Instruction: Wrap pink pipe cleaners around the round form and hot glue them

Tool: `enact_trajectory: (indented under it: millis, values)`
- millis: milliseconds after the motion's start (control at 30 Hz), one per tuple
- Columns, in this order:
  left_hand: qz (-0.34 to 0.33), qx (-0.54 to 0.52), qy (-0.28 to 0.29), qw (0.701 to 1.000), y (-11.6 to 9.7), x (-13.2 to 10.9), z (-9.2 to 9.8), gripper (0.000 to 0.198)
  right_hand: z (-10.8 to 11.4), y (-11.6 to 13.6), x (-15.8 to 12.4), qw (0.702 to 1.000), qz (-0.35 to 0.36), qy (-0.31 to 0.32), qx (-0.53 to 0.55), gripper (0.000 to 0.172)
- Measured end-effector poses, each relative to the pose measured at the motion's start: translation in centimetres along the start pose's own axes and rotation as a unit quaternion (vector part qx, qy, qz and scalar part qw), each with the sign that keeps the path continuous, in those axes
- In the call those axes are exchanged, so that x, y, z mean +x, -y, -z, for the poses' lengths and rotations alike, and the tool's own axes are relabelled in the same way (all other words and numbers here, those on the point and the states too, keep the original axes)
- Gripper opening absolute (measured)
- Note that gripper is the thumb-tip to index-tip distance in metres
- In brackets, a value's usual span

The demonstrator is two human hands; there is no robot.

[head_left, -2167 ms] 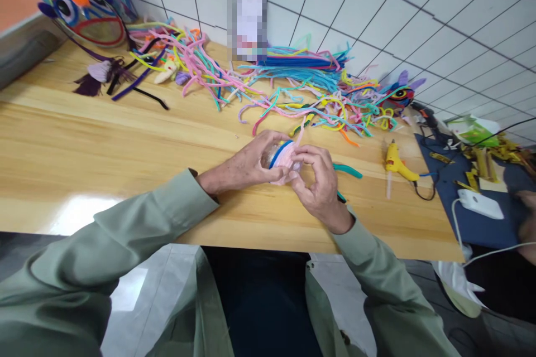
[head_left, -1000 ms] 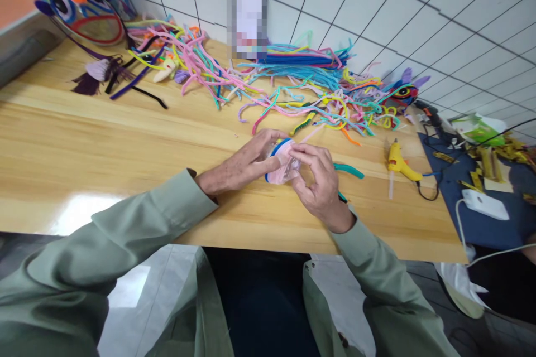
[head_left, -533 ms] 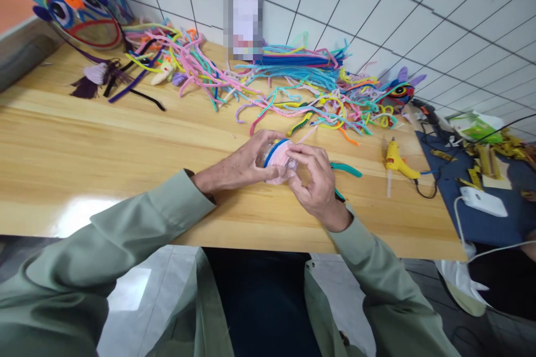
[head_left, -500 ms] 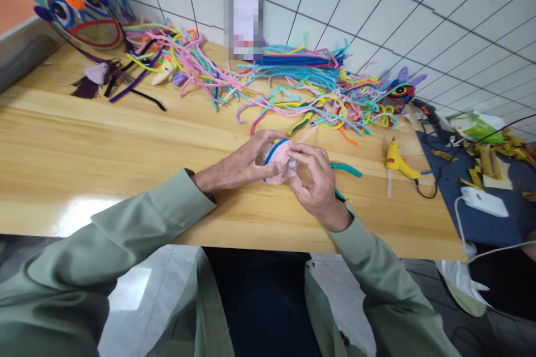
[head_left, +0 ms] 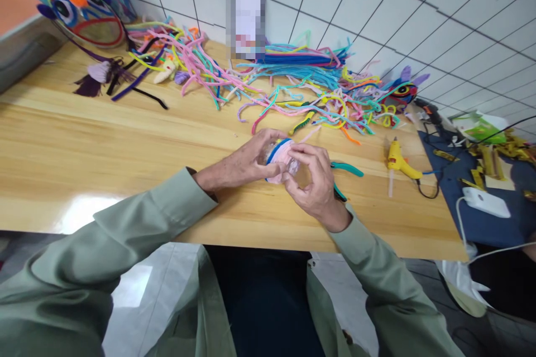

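Observation:
Between my two hands is a small clear round container (head_left: 278, 155), wound with fuzzy pink pipe cleaner and a blue band. My left hand (head_left: 251, 160) wraps around its left side, thumb across the front. With bent fingers, my right hand (head_left: 312, 175) pinches at the pink winding on the right side; a short pale pink end (head_left: 310, 134) sticks out behind it. Part of the container is covered by my fingers. Teal-handled pliers (head_left: 347, 168) lie on the table just right of my right hand, their head hidden beneath it.
Loose pipe cleaners (head_left: 209, 72) sprawl along the wall, with yellow-green-handled pliers (head_left: 302, 122) among them. A yellow glue gun (head_left: 397, 162) stands at right. A decorated face bag (head_left: 87, 14) sits back left, a pixelated upright screen (head_left: 248, 19) at the wall, and a white power strip (head_left: 486, 202) on the dark mat.
My right thumb and fingers have shifted slightly on the pink winding, opening a wider gap between them. My left hand keeps its hold. The whole view has moved a little.

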State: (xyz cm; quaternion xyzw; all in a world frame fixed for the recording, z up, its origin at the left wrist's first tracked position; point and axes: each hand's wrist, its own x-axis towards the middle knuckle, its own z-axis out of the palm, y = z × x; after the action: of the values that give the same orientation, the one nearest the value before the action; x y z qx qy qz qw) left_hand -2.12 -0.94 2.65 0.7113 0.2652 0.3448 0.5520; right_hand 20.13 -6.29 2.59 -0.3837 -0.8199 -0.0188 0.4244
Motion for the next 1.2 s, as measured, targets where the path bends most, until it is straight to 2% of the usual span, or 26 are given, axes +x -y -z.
enact_trajectory:
  millis: [467, 833, 1067, 1200]
  values:
    - [-0.013, 0.038, -0.003, 0.999, 0.21, 0.19, 0.07, 0.064, 0.00, 0.26, -0.07, 1.000, -0.008, 0.001, 0.006, 0.045]
    - [-0.012, 0.053, -0.009, 0.998, -0.02, -0.02, 0.22, 0.070, 0.05, 0.49, -0.13, 1.000, -0.005, 0.009, -0.014, 0.052]
    - [-0.011, 0.055, -0.008, 0.998, -0.24, 0.00, 0.09, 0.061, 0.02, 0.55, 0.03, 1.000, 0.002, 0.004, -0.010, 0.051]
    - [-0.005, 0.041, -0.026, 0.999, -0.18, -0.04, -0.07, 0.055, -0.27, 0.79, 0.01, 1.000, 0.008, -0.004, -0.017, 0.052]
